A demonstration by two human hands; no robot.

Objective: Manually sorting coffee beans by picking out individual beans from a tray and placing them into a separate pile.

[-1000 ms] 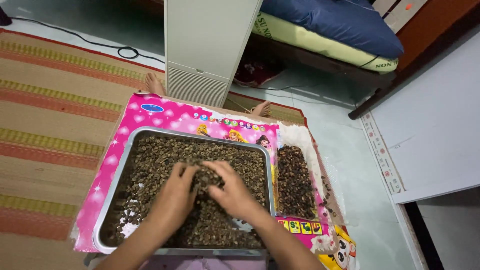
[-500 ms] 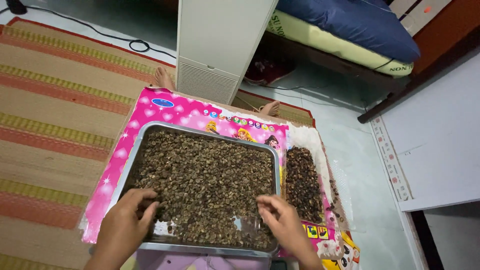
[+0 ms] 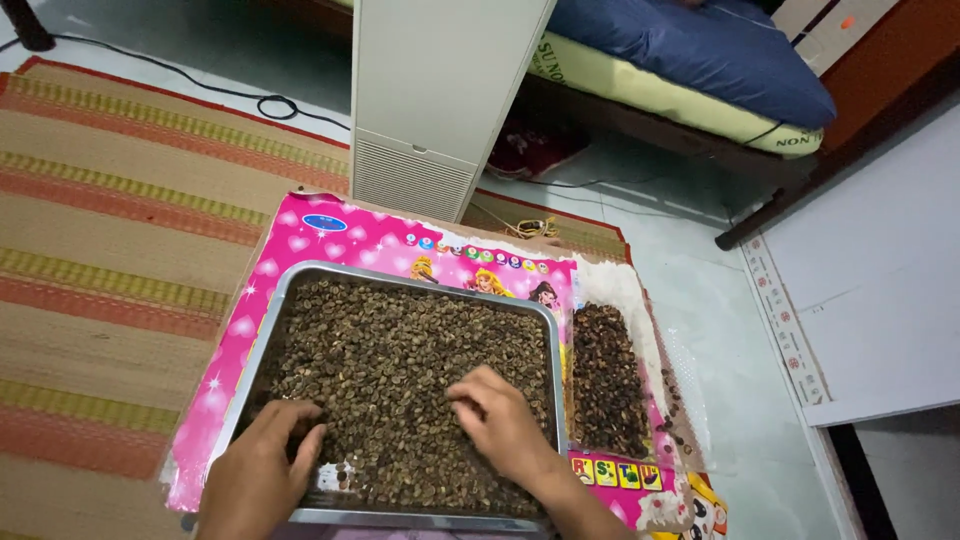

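Head view: right hand [image 3: 505,425] (fingers curled) has moved inward over beans [image 3: 400,360].

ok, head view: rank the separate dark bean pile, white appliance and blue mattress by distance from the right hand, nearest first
1. Dark bean pile, just right of the right hand, beside the tray.
2. White appliance, beyond the tray, centre.
3. Blue mattress, top right, farthest.

Single head-worn view, looking steeply down and forward from above a seated person's lap. The tray [image 3: 545,330] fills the lower centre at close range, with both hands [image 3: 505,425] entering from the bottom edge. The mat [image 3: 110,230] occupies the left of the frame, the bed [image 3: 690,60] the upper right, farther off.
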